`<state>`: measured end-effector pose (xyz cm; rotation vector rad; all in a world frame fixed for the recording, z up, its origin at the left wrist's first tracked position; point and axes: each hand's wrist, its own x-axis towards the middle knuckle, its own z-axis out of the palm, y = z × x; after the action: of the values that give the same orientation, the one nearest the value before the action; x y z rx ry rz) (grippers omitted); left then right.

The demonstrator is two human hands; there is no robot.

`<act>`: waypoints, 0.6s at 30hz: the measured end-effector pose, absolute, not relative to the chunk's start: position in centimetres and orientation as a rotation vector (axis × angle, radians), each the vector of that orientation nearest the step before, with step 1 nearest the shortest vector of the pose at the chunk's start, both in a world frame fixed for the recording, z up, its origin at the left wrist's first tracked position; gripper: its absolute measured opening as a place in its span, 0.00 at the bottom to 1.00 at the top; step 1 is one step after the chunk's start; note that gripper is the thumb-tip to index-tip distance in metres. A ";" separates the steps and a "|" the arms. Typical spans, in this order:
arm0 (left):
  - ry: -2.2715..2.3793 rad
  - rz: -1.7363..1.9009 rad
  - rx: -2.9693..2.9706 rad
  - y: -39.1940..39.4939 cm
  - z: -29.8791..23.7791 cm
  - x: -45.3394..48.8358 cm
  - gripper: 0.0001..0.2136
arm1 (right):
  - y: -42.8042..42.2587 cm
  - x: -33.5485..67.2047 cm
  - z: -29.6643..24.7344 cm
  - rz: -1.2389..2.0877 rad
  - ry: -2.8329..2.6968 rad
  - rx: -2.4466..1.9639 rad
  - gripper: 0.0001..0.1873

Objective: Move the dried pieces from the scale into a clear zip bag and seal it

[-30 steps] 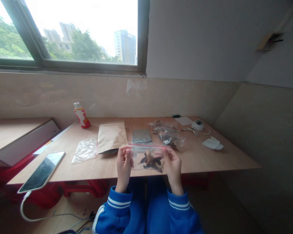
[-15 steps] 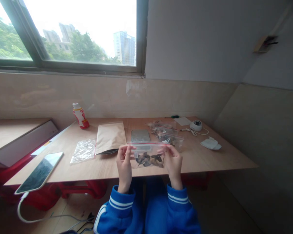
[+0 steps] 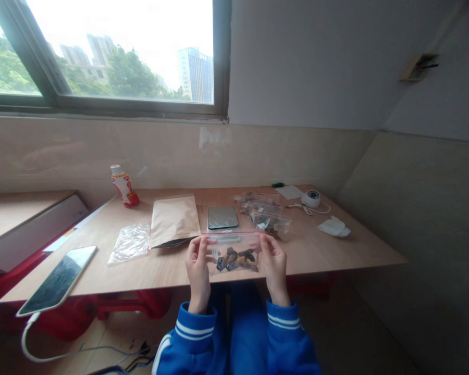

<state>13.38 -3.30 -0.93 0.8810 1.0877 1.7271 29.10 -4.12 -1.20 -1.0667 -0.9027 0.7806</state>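
Between my hands hangs a clear zip bag (image 3: 234, 254) with a red seal line along its top and dark and brown dried pieces at the bottom. My left hand (image 3: 198, 265) is closed on its upper left corner, thumb in front and fingers behind. At the upper right corner my right hand (image 3: 274, 264) pinches it the same way. Just beyond the bag lies a flat digital scale (image 3: 222, 217) with a metal top. Several similar filled zip bags (image 3: 263, 211) overlap to the right of the scale.
Left of the scale lie a kraft paper pouch (image 3: 175, 219) and clear plastic bags (image 3: 128, 243). A red-and-white bottle (image 3: 124, 186) stands behind them. A plugged-in phone (image 3: 58, 280) overhangs the left edge. Rightward are a white camera (image 3: 310, 199) with a cable and crumpled white tissue (image 3: 334, 226).
The held zip bag has come slightly lower and nearer, with its dried pieces showing more clearly. Both hands keep their pinch. The whole view has shifted a little.
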 end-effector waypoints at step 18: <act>1.136 1.717 1.067 -4.4 0.1 12.2 0.12 | -4.8 28.8 -1.1 0.541 -0.880 -1.111 0.13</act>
<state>12.15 -4.39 0.13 1.0667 1.1355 1.7167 28.81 -4.79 -1.14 -1.1108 -0.8801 0.5408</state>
